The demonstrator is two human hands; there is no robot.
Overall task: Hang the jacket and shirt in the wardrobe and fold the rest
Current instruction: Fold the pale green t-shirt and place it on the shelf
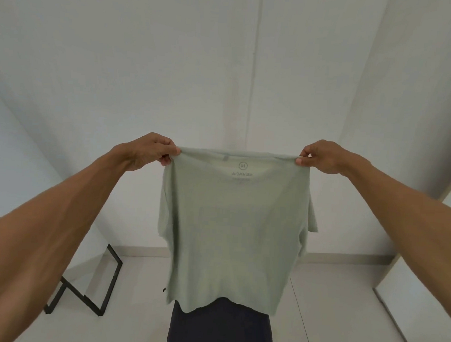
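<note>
Both arms reached forward. The left hand [146, 150] pinched the tee [237, 224] at its left shoulder, fingers curled on the cloth, and the right hand [323, 157] pinched the right shoulder likewise. The pale green tee hung spread in mid-air between them, hem above a dark cloth [220, 329]. A black frame [106, 282] stood left on the floor, with a white wall [225, 65] beyond.

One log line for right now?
left hand: pinches pale green fabric T-shirt shoulder | right hand: pinches other shoulder | T-shirt: hangs spread, unfolded
</note>
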